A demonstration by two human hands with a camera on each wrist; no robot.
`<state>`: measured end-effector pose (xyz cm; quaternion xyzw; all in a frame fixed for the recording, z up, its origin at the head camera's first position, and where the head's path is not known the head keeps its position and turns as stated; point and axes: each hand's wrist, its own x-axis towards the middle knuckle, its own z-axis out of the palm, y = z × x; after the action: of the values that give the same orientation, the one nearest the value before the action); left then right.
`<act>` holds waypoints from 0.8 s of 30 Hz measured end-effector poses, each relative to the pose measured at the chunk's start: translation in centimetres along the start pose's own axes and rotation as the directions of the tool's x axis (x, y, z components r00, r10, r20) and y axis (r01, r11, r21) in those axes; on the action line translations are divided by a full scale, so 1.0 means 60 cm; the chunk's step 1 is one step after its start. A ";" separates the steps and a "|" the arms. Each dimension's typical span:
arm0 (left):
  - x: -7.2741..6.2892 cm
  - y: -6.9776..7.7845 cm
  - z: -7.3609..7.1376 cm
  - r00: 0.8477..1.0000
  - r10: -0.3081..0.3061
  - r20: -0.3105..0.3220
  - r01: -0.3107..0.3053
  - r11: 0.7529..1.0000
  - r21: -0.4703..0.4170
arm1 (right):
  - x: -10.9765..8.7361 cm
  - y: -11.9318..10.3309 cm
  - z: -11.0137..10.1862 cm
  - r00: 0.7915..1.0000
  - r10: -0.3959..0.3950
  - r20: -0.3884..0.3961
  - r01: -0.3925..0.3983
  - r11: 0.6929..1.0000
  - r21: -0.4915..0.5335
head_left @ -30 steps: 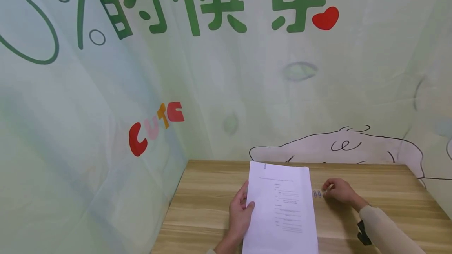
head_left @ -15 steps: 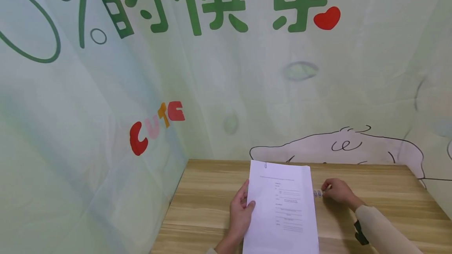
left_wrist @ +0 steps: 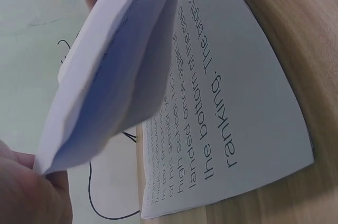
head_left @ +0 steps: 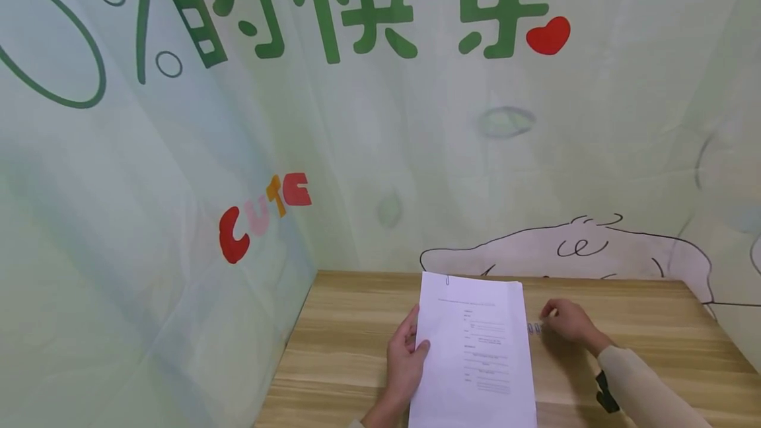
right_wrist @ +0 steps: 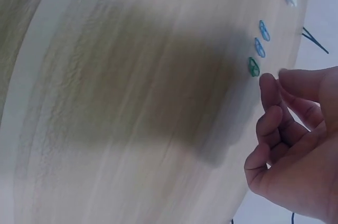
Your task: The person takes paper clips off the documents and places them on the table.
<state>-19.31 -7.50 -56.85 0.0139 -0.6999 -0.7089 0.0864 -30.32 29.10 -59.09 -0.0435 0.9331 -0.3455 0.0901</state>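
Note:
A stack of printed paper (head_left: 470, 349) is gripped at its left edge by my left hand (head_left: 404, 363), thumb on the front. One paper clip (head_left: 447, 280) sits on its top edge. In the left wrist view the upper sheets (left_wrist: 100, 92) bend away from a lower page (left_wrist: 248, 108) with large print. To the right, my right hand (head_left: 571, 323) is low over the table with fingers loosely bent. The right wrist view shows its thumb and index fingertip slightly apart, beside a green paper clip (right_wrist: 254, 67). Two blue paper clips (right_wrist: 260, 48) lie in line with it.
The wooden table (head_left: 333, 322) reaches back to a pale green printed curtain (head_left: 357, 150). A second curtain side (head_left: 148, 216) closes off the left. A dark strap (head_left: 606, 393) shows at the right sleeve (head_left: 648, 382).
Both hands and the paper stack stay almost still. The right hand's fingertips remain beside the row of clips; the head view shifts very slightly.

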 end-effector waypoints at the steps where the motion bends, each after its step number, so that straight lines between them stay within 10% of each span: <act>1: -0.001 -0.001 0.000 1.000 0.002 0.002 -0.002 1.000 -0.002 | 0.000 -0.001 -0.001 1.000 0.002 0.000 -0.002 1.000 0.006; 24: -0.004 -0.003 0.014 0.999 -0.047 0.023 0.046 0.999 0.013 | 0.020 -0.085 -0.026 0.994 -0.089 -0.065 0.097 0.987 0.130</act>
<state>-19.20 -6.65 -57.06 0.0223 -0.7049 -0.7063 0.0615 -31.68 26.05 -54.74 -0.0705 0.9073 -0.4117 0.0488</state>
